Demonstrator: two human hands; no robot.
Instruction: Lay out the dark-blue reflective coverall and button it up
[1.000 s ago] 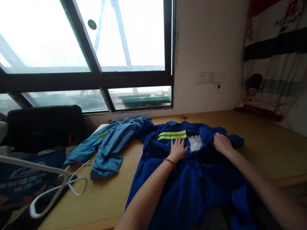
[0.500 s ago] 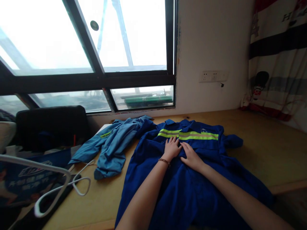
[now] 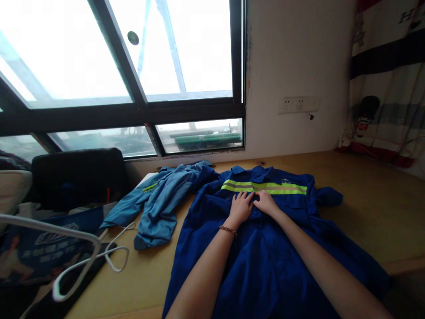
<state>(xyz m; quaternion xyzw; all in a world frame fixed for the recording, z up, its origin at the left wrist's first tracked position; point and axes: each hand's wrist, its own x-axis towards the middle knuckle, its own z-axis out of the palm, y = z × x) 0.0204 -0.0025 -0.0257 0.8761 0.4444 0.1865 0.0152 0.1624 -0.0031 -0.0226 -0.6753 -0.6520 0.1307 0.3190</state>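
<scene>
A dark blue work jacket (image 3: 212,226) with a yellow-green reflective band across its chest lies front up on the table, collar toward the window. My left hand (image 3: 241,207), a beaded bracelet at its wrist, rests on the jacket just below the band, fingers apart and tips by the front opening. Right beside it, my right hand (image 3: 266,203) is closed, its bent fingertips pinching the front edge at the band. What lies under the fingertips is hidden. A button shows on the front just below the hands.
A lighter blue garment (image 3: 159,208) lies crumpled to the left, touching the jacket's sleeve. A white cable (image 3: 124,259) loops over the yellow table (image 3: 99,288) near a white metal tube (image 3: 79,283). A black chair back (image 3: 79,173) stands at the left, below the window.
My right hand has moved up toward the reflective band, and its stretched fingers have closed into a pinch. My left hand has shifted slightly, staying on the jacket. The view has turned slightly left.
</scene>
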